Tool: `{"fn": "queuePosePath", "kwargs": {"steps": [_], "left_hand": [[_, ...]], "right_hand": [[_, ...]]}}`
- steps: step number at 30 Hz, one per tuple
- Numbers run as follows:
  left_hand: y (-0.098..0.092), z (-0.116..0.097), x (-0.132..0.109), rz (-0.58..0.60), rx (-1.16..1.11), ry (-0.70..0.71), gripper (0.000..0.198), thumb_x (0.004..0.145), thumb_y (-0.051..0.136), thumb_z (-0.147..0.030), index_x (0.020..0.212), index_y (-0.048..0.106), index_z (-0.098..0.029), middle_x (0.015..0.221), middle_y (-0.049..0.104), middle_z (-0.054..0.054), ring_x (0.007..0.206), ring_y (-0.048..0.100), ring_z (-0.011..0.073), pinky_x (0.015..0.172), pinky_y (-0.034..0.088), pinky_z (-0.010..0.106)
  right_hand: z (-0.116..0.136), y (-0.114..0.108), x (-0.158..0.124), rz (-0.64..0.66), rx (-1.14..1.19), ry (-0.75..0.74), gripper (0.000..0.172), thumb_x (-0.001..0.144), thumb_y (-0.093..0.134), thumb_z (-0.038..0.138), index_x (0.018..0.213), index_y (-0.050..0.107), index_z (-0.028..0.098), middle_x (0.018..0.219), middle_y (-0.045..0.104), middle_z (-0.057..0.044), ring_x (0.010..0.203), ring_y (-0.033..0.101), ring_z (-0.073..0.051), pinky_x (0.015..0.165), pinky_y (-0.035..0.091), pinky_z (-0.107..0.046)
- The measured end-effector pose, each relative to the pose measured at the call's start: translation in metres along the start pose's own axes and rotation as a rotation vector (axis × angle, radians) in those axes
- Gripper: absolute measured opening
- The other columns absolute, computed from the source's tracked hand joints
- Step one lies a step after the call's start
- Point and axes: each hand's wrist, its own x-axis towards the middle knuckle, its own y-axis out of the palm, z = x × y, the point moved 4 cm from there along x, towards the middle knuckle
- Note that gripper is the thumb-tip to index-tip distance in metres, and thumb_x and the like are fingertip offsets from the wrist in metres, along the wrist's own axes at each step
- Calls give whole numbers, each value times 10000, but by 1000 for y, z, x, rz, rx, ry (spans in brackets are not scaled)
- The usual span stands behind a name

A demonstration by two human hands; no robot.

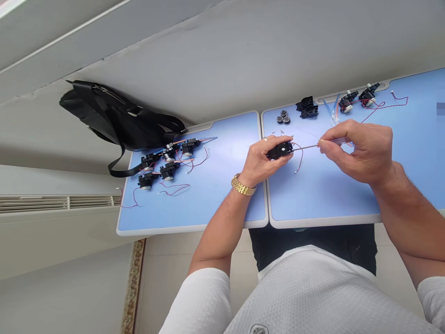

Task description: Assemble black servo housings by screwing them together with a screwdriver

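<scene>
My left hand (260, 160) is closed around a small black motor unit (281, 150) with a white spot in its round face. A red twisted wire (301, 160) hangs from this unit and ends in a small white plug on the table. In my right hand (361, 148) is a screwdriver (306, 147), gripped by its clear handle. The long thin shaft points left, and its tip meets the right side of the black unit. A few tiny screws (282, 133) lie just behind my left hand.
Two blue tables (222, 204) meet at a seam. Several wired motor units (167, 170) and a black bag (114, 116) occupy the left one. On the right are black housings (307, 107), round silver-and-black parts (283, 117), blue and orange tubes (334, 111) and two more motor units (368, 95).
</scene>
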Motion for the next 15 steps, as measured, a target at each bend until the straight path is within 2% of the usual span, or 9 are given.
{"fn": "queuePosePath", "kwargs": {"steps": [6, 11, 15], "left_hand": [[0, 1, -1, 13, 70, 9, 339, 1015, 843, -379, 1344, 839, -298, 1027, 854, 25, 859, 742, 178, 813, 621, 350], [1, 0, -1, 8, 89, 31, 331, 1028, 833, -374, 1347, 838, -290, 1040, 859, 25, 862, 749, 171, 820, 627, 342], [2, 0, -1, 23, 112, 6, 334, 1018, 832, -357, 1345, 838, -290, 1055, 866, 26, 879, 765, 177, 844, 644, 347]], "right_hand": [[5, 1, 2, -56, 41, -109, 126, 1056, 761, 209, 962, 749, 292, 805, 817, 69, 560, 667, -136, 537, 538, -323], [6, 2, 2, -9, 62, -90, 133, 1056, 770, 192, 974, 765, 297, 832, 834, 65, 593, 716, -149, 563, 550, -333], [6, 1, 2, 81, 47, -68, 131, 1062, 755, 214, 1010, 785, 330, 847, 849, 68, 661, 776, -175, 638, 590, -343]]}}
